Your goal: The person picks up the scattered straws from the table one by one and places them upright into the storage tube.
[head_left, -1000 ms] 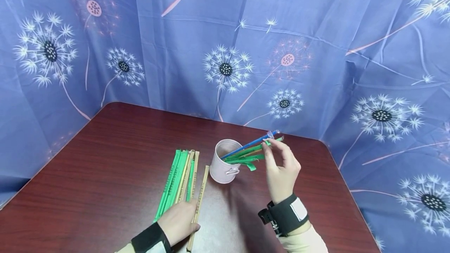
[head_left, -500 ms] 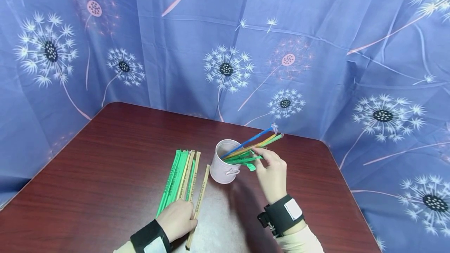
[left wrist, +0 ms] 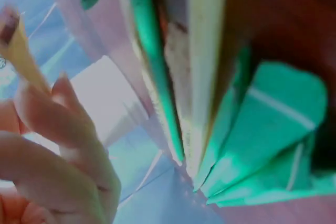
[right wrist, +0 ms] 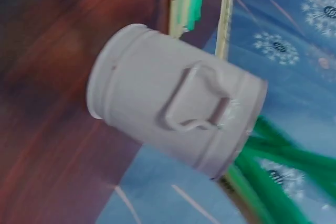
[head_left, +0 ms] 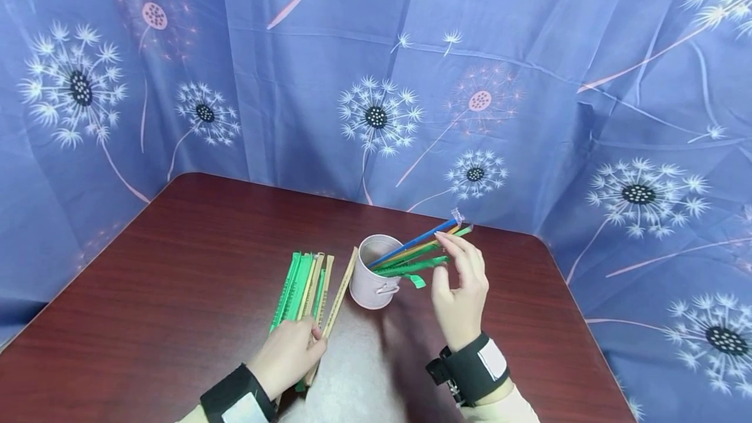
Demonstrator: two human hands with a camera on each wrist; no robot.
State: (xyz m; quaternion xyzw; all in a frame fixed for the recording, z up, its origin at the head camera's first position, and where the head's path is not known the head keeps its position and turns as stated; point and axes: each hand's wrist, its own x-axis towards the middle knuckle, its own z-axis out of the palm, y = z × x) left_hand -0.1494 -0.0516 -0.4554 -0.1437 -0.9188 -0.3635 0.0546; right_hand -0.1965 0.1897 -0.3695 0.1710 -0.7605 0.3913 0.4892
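Note:
My left hand [head_left: 289,354] pinches a beige paper-wrapped straw [head_left: 341,292] between thumb and fingers. Its far end reaches the left side of a white metal bucket [head_left: 370,289]. Beside and partly under that hand lie several green straws [head_left: 294,289] and beige straws, side by side. In the left wrist view the held straw [left wrist: 23,56] rises from the fingertips. Wrapped straws [head_left: 405,266] lean out of the bucket to the right, one of them blue [head_left: 420,237]. My right hand [head_left: 463,286] is beside their outer ends, thumb and index finger apart. The right wrist view shows no fingers.
A dark red-brown table [head_left: 223,234] bears everything. Blue curtains [head_left: 294,116] with dandelion prints hang behind it and on both sides. The bucket's small handle [right wrist: 194,98] faces the right wrist camera.
My left hand has taken up the loose beige straw and its far end has moved toward the bucket. The right hand's fingers have spread at the straws' outer ends.

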